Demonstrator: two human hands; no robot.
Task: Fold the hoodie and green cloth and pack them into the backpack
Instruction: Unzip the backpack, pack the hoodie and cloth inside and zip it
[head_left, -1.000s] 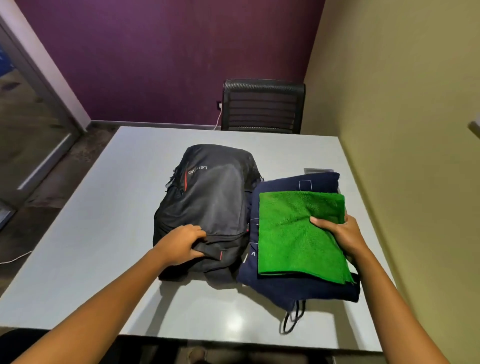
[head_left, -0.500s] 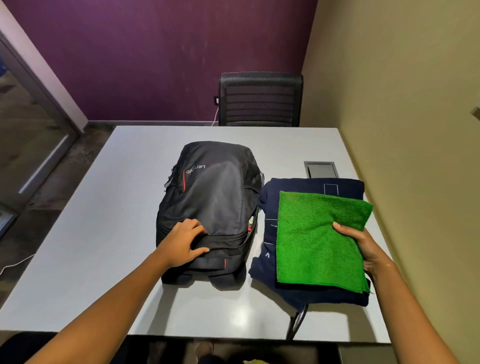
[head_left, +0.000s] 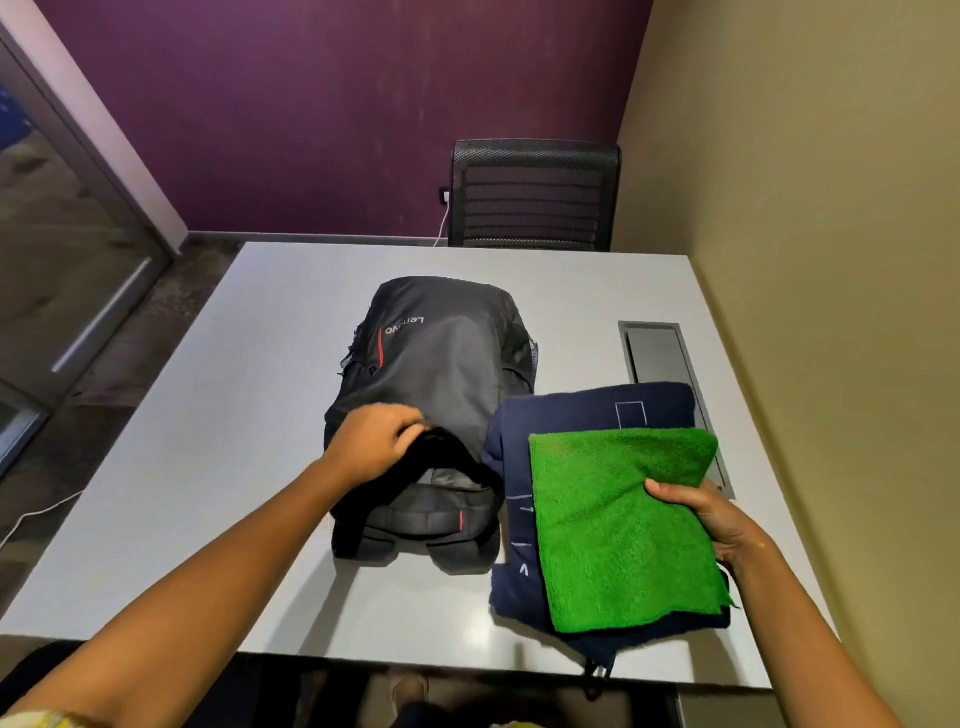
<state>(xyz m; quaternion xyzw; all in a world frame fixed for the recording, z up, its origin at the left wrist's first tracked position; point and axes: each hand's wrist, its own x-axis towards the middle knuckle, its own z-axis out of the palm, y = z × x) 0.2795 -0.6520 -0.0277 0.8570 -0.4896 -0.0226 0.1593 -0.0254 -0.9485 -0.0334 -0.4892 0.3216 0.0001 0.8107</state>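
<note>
Near the table's (head_left: 260, 415) front edge, my left hand (head_left: 376, 441) grips the backpack's (head_left: 441, 364) flap, opening it. Right hand (head_left: 717, 519) holds the folded hoodie (head_left: 514, 467) with green cloth (head_left: 618, 519) stacked on top. Folding looks done; packing remains.

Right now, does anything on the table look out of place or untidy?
Little stands out. The green cloth lies slightly askew on the folded navy hoodie, and a hoodie drawstring dangles over the table edge. The backpack opening is lifted by the left hand.
</note>
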